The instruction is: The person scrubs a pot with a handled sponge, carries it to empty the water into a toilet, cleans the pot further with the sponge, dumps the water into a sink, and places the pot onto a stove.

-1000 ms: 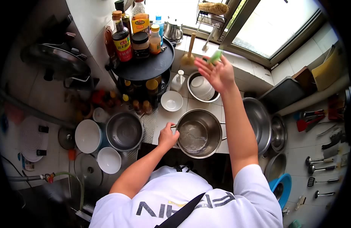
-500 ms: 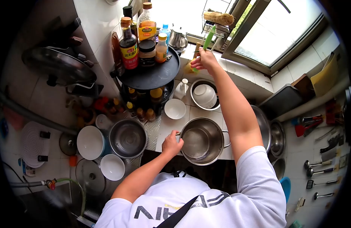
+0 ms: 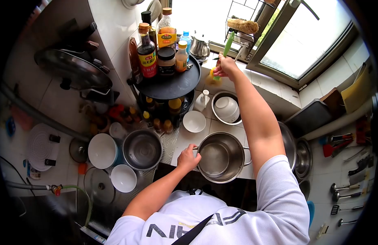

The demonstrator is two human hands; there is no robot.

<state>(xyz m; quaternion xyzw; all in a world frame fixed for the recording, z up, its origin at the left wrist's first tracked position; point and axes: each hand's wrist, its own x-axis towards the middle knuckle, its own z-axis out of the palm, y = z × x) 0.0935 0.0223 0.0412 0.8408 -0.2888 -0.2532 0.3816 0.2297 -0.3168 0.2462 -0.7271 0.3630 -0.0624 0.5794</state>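
My left hand [image 3: 189, 158] is closed round the left side handle of a steel pot [image 3: 215, 159], which stands upright on the white tiled counter just in front of me. The pot's inside looks bare, with a dull round bottom. Reaching out toward the window sill, my right hand [image 3: 225, 66] is closed on a green-handled brush [image 3: 228, 44]. Its handle points up, and a blurred yellowish head shows below my fingers. Beneath that arm sits a steel basin [image 3: 216, 98] with a white bowl [image 3: 227, 109] in it. Another white bowl [image 3: 194, 121] lies left of the basin.
A black tiered rack [image 3: 172, 87] carries sauce bottles [image 3: 147, 57] at the left back. A white pump bottle [image 3: 201, 100] stands by the basin. At left are a grey metal basin [image 3: 142, 150] and white bowls [image 3: 123, 178]. An open window [image 3: 303, 45] and wire rack [image 3: 242, 38] lie ahead.
The view has shifted, so everything sits slightly further right and lower. My right hand still holds the green-handled brush near the sill. My left hand keeps its hold on the pot's handle.
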